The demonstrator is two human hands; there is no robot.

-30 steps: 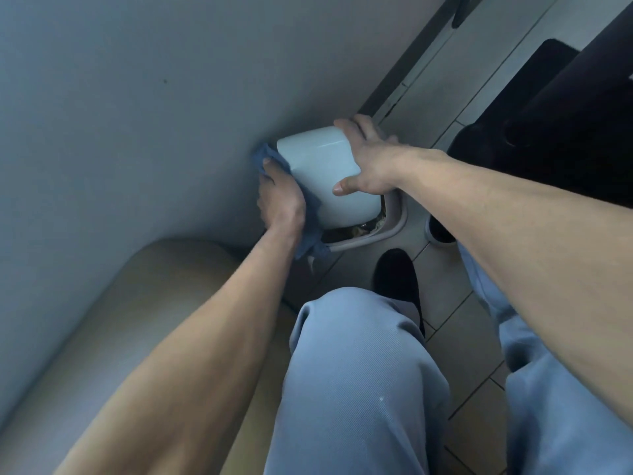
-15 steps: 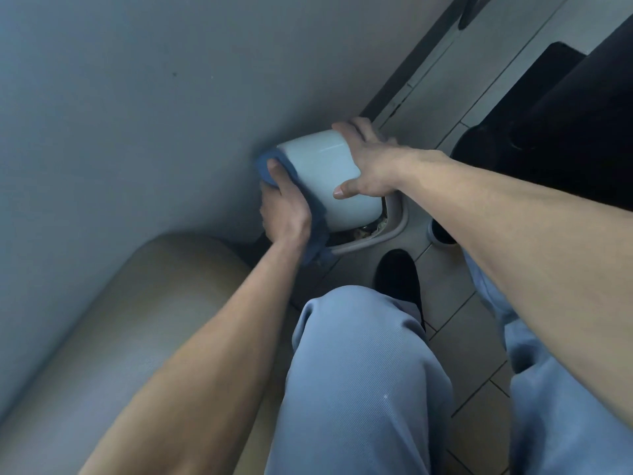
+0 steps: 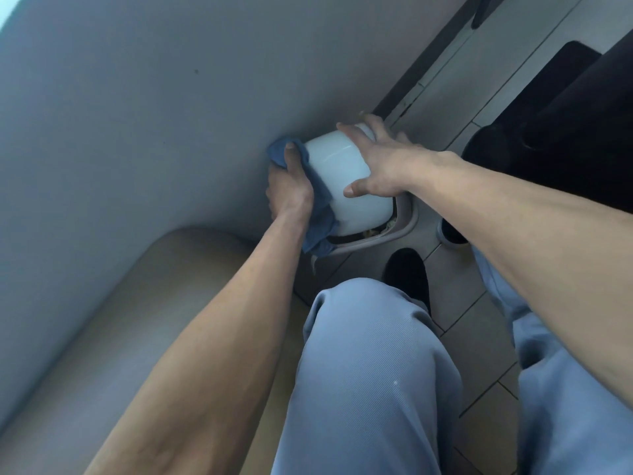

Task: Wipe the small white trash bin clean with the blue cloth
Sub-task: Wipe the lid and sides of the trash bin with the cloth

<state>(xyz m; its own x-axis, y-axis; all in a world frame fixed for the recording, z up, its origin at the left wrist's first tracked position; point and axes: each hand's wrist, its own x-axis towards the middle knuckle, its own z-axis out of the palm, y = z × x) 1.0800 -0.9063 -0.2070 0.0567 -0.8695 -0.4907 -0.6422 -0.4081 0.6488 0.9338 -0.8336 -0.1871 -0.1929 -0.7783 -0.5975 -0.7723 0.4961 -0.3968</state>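
Right now your left hand [image 3: 289, 190] presses the blue cloth [image 3: 317, 204] against the left side of the small white trash bin [image 3: 346, 181]. Its fingers [image 3: 291, 150] are curled around a bunch of the cloth, gripping it, and the thumb lies flat on the fabric near the bin's upper edge. The rest of the cloth hangs down past your wrist toward the bin's lower rim.

Your right hand [image 3: 383, 166] lies spread over the top and right side of the bin; the fingers reach across its far edge and the thumb rests on the white surface facing you. That hand is wide open, holding the bin steady by pressing on it rather than closing around anything.

The bin sits on the tiled floor [image 3: 455, 296], tucked close against the grey wall [image 3: 154, 114]. A white dome-shaped part is tilted over a greyish rim [image 3: 407, 222], and some dark contents show in the gap between them.

Your left knee, in light blue trousers [image 3: 370, 371], fills the lower middle of the view, with a dark shoe [image 3: 406, 275] just beyond it on the floor. A beige padded seat [image 3: 130, 320] runs along the wall under your left forearm.
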